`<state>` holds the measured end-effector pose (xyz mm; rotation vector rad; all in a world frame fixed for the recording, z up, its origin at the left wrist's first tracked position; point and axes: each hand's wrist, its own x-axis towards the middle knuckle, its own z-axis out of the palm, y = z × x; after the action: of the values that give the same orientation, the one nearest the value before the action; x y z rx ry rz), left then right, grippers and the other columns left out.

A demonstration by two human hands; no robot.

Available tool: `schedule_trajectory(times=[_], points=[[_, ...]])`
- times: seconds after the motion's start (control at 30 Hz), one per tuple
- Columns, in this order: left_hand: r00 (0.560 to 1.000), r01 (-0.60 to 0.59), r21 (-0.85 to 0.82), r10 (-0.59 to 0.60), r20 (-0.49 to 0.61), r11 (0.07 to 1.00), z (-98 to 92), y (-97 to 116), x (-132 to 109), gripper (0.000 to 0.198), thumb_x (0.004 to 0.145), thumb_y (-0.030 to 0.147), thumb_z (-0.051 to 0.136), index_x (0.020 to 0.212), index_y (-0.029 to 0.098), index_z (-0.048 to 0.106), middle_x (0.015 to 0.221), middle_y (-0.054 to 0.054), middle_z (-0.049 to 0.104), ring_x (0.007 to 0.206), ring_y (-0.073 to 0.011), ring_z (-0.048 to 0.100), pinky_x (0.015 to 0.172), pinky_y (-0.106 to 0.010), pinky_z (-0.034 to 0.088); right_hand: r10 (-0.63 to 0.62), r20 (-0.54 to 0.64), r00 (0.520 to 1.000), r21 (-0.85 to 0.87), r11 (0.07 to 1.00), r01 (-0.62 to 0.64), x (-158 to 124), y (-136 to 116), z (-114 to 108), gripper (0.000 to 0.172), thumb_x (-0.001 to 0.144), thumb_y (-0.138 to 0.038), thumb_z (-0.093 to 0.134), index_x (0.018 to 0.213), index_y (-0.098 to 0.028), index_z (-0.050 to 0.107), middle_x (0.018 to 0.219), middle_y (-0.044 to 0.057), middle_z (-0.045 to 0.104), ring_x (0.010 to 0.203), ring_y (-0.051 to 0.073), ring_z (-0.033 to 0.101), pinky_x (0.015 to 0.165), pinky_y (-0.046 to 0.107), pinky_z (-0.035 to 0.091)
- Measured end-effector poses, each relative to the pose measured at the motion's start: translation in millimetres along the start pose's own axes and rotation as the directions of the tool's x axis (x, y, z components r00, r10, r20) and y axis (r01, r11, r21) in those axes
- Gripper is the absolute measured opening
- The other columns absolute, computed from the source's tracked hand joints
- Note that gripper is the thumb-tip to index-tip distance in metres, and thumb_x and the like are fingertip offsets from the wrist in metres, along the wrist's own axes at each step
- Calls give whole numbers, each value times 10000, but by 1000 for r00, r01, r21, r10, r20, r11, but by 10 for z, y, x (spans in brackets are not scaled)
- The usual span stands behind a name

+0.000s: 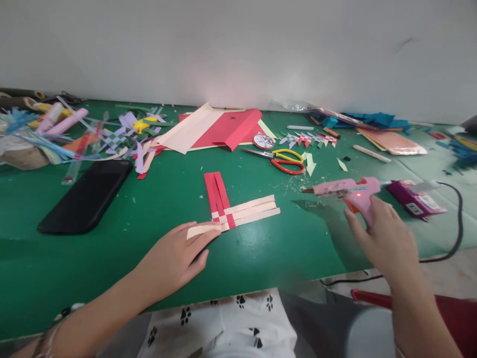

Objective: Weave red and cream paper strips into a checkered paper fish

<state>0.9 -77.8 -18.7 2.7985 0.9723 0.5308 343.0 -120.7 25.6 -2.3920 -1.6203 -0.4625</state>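
Observation:
My left hand (178, 256) lies flat on the green table (112, 258), fingers stretched out and pressing the left end of a weave of red and cream paper strips (238, 209). My right hand (383, 236) is closed around the handle of a pink glue gun (346, 191). The gun's nozzle points left and hovers just above the table, to the right of the strips. A small red light glows on the gun.
A black phone (87, 195) lies at left. Scissors with yellow and red handles (283, 160), red and cream paper sheets (219, 128) and scrap strips (126, 139) sit behind. A purple box (415, 199) and black cable (456, 228) lie at right.

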Motion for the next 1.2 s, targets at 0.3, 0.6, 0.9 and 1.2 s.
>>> schedule_trajectory(times=[0.3, 0.6, 0.9, 1.2], points=[[999, -6, 14, 5, 36, 1000, -13, 3, 15, 397, 834, 173, 307, 1211, 222, 423, 1143, -18, 593, 991, -178, 560, 789, -299, 462, 274, 228, 934, -209, 951, -227, 278, 295, -2, 306, 785, -476, 323, 707, -195, 415, 759, 174, 530, 771, 311, 546, 550, 347, 377], [991, -75, 44, 70, 112, 996, -115, 32, 103, 381, 815, 140, 309, 1156, 131, 480, 1117, -75, 606, 981, -178, 573, 831, -321, 465, -575, 59, 816, 527, 712, 464, 8, -784, -230, 395, 787, -380, 481, 1129, -185, 454, 983, 89, 572, 777, 170, 548, 695, 324, 451], [993, -91, 66, 86, 82, 994, -78, 23, 74, 366, 828, 136, 291, 1128, 114, 500, 1114, -94, 601, 1004, -191, 558, 835, -348, 461, -760, 116, 639, 794, 458, 400, 55, -1674, -76, 168, 797, -196, 460, 916, -130, 560, 822, 52, 568, 631, 99, 515, 597, 245, 437], [983, -133, 111, 116, 145, 985, -76, 23, 118, 377, 850, 219, 333, 1186, 113, 468, 1123, -108, 583, 987, -210, 545, 838, -355, 424, -596, 208, 775, 831, 526, 182, 192, -1215, -144, 159, 745, -179, 500, 892, -186, 561, 703, -15, 553, 634, 90, 544, 575, 202, 457]])
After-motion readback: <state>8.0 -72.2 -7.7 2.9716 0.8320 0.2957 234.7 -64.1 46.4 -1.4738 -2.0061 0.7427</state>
